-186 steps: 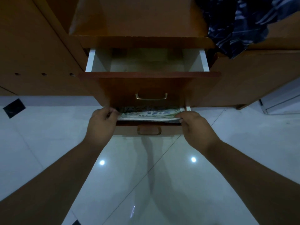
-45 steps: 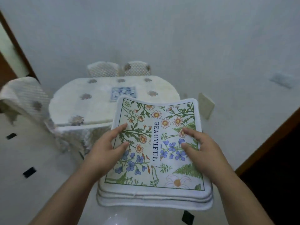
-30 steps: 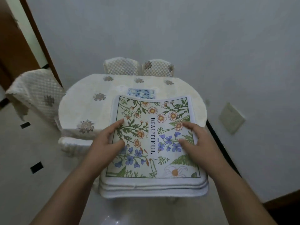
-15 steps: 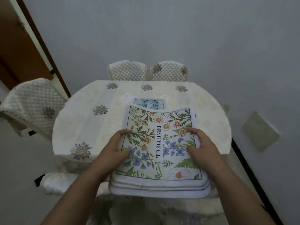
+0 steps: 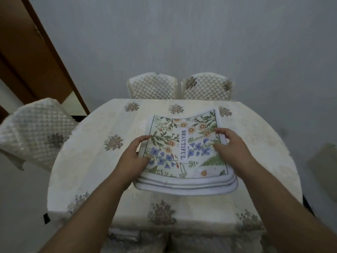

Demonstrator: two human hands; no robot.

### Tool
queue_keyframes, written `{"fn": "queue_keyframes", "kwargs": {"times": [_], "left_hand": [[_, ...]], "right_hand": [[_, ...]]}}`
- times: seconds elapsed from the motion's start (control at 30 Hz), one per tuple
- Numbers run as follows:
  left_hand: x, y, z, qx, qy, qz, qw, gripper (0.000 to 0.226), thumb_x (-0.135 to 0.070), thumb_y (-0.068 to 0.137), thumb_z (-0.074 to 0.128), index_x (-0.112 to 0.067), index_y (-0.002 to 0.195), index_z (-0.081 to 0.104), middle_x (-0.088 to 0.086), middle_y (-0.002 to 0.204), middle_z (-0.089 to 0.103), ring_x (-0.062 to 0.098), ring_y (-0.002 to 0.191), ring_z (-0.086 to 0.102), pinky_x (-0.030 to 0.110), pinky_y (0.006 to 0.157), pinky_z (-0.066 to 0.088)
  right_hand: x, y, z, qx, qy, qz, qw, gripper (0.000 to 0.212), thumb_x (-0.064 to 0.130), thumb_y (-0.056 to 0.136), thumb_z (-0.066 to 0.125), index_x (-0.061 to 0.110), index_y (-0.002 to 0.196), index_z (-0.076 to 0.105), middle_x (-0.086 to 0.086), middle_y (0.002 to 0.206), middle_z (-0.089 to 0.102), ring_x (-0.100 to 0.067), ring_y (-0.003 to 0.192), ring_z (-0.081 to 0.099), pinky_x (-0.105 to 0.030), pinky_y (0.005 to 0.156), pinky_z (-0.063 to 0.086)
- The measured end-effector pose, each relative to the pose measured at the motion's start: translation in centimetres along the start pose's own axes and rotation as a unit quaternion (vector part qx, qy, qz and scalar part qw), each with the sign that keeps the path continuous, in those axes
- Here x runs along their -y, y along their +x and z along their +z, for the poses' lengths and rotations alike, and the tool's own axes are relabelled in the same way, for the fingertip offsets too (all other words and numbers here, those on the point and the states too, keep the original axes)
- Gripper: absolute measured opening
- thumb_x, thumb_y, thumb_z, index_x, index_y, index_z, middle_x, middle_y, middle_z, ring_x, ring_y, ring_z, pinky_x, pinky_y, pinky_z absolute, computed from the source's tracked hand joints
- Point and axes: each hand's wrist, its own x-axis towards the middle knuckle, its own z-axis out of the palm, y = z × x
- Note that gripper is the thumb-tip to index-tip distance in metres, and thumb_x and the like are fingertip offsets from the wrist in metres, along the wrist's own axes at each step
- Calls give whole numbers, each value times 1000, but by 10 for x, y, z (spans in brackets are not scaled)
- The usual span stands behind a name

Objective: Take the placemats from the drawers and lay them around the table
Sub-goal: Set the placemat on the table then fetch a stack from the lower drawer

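placemats [image 5: 184, 156] mid-frame over bench [image 5: 87, 161] | left hand [image 5: 134, 157] at stack's left edge, right hand [image 5: 230, 147] at right | two chairs [image 5: 179, 86] behind bench | one chair [image 5: 34, 130] left

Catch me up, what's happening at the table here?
A person holds a stack of floral placemats with both hands over the cloth-covered table. The left hand grips the stack's left edge and the right hand grips its right edge, thumbs on the top mat. None has been laid out at a seat yet; the mats are all in one pile. Quilted chairs stand at the far side and to the left.
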Motion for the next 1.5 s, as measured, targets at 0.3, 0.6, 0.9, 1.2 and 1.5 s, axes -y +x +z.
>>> {"fn": "queue_keyframes", "kwargs": {"times": [0.3, 0.6, 0.9, 1.2, 1.5], "left_hand": [[70, 180, 20, 37, 91, -25, 995, 66, -37, 89, 75, -44, 144, 39, 1, 146, 50, 25, 117, 62, 47, 97, 54], [232, 220, 65, 66, 239, -11, 969, 117, -89, 57, 69, -47, 155, 22, -11, 168, 17, 18, 151, 25, 46, 122, 26], [272, 210, 73, -10, 267, 115, 957, 96, -76, 69, 74, -38, 150, 42, -6, 165, 27, 17, 147, 35, 49, 117, 37], [276, 210, 74, -62, 223, 93, 968, 72, -48, 72, 86, -33, 138, 59, -23, 153, 37, -3, 131, 43, 30, 106, 47], [275, 208, 74, -85, 211, 134, 965, 53, -43, 73, 87, -27, 120, 69, -13, 144, 50, 5, 130, 43, 26, 109, 38]], "right_hand": [[-57, 145, 53, 38, 15, 111, 993, 53, 13, 92, 63, 26, 142, 52, -8, 137, 58, -18, 94, 65, -36, 82, 57], [-226, 157, 153, 69, -158, 93, 981, 94, 82, 73, 57, 31, 150, 40, -2, 156, 40, -22, 144, 35, -44, 117, 31], [-260, 128, 176, -16, -232, -36, 972, 110, 87, 64, 59, 35, 156, 26, -7, 164, 23, -26, 148, 24, -47, 118, 30], [-257, 128, 179, -87, -198, -46, 975, 88, 41, 70, 87, 33, 147, 46, 17, 154, 26, -21, 136, 47, -36, 104, 41], [-265, 130, 175, -69, -169, -30, 983, 92, 57, 70, 82, 27, 149, 46, 6, 157, 34, -10, 138, 36, -34, 114, 32]]}}
